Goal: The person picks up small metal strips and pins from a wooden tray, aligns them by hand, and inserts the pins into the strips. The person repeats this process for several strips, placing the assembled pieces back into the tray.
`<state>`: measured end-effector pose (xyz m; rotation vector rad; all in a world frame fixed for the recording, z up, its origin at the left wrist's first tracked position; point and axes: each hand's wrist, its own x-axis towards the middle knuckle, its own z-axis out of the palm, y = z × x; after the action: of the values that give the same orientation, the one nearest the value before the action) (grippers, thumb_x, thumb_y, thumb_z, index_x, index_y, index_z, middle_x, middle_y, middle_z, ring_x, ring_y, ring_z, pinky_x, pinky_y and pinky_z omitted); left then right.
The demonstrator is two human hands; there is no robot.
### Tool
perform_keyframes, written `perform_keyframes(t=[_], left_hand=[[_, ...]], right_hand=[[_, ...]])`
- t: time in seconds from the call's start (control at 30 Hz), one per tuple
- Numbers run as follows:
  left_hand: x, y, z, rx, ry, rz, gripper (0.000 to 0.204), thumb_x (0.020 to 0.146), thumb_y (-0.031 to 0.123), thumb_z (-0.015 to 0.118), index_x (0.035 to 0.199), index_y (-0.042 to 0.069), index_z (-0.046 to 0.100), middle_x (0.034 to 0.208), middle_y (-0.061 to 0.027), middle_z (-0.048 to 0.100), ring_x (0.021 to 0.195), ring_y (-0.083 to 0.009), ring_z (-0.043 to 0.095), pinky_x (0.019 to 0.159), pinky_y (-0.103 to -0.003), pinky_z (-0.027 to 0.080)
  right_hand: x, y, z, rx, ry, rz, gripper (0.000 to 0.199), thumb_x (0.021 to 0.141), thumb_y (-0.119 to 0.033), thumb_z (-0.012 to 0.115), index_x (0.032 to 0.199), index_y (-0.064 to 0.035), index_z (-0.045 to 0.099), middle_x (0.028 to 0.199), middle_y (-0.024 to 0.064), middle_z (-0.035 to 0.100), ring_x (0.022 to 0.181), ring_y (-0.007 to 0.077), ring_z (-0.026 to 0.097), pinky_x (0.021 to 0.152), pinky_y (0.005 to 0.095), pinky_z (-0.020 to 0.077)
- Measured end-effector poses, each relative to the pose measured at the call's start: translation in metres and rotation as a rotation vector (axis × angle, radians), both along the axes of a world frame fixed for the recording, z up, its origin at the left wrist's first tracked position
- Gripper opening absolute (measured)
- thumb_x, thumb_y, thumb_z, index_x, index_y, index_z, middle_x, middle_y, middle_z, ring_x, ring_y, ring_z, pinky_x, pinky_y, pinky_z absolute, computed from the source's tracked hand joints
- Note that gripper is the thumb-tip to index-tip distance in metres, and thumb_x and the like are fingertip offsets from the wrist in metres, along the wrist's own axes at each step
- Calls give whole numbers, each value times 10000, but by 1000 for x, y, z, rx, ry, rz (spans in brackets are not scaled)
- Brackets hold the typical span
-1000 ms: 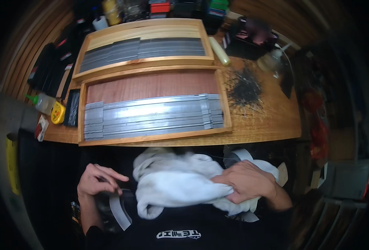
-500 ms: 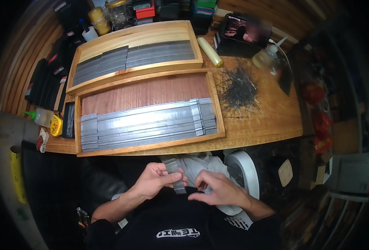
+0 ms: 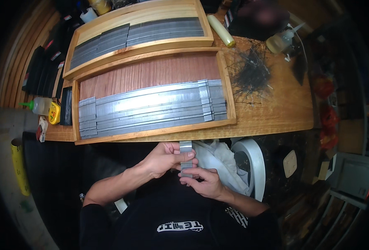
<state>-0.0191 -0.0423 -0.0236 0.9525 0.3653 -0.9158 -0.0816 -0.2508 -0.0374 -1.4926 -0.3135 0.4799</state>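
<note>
Just below the table's front edge, my left hand (image 3: 161,160) is closed around a short grey metal strip piece (image 3: 186,146), its thumb lying across the front. The piece stands nearly upright; I cannot tell whether it is one strip or a thin stack. At its lower end, the thumb and fingers of my right hand (image 3: 207,182) pinch it. Beyond both hands, a shallow wooden tray (image 3: 230,96) holds rows of long grey metal strips (image 3: 151,102). A narrow crosswise stack of short pieces (image 3: 205,100) lies on these rows near the right end.
Behind stands a second wooden tray (image 3: 207,25) of grey strips. A tangle of thin dark wires (image 3: 251,71) lies right of the trays, near a pale yellow roll (image 3: 221,31) and a squeeze bottle (image 3: 280,41). Grey cloth (image 3: 217,160) hangs beside a white chair (image 3: 255,162).
My right hand has come left and taken hold of the metal piece's lower end. The piece has turned more upright. The whole view has shifted, with the table now higher in it.
</note>
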Motion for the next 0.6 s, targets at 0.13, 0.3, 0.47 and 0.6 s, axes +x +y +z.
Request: perform_keyframes(t=[0.13, 0.3, 0.47, 0.6], left_hand=[[0, -4, 5, 41, 0, -5, 228, 1023, 139, 696, 1211, 12, 713, 1090, -149, 779, 1015, -235, 767, 828, -363, 659], [4, 3, 7, -11, 9, -18, 292, 1041, 120, 660, 1297, -21, 668, 1171, -177, 754, 1088, -260, 749, 903, -391, 651], [-2, 0, 1, 6, -2, 21, 281, 1026, 86, 675, 1278, -40, 679, 1148, -179, 761, 1071, -271, 755, 921, -387, 647], [-2, -2, 18, 133, -224, -52, 228, 1001, 53, 704, 1203, -51, 718, 1078, -163, 781, 1010, -258, 770, 879, -361, 646]], right_hand=[[-2, -4, -7, 7, -95, 11, 227, 955, 25, 728, 1182, 33, 740, 1003, 127, 779, 862, 170, 768, 703, 250, 624], [1, -5, -4, -13, -86, -3, 227, 954, 38, 722, 1179, 33, 752, 989, 124, 779, 857, 160, 763, 704, 245, 621], [1, -6, -5, -21, -96, -3, 208, 943, 31, 739, 1149, 32, 762, 973, 127, 780, 853, 173, 766, 714, 250, 620], [7, -14, -5, -90, -244, 64, 197, 901, -16, 796, 1092, 29, 776, 1024, 151, 765, 914, 217, 764, 755, 273, 612]])
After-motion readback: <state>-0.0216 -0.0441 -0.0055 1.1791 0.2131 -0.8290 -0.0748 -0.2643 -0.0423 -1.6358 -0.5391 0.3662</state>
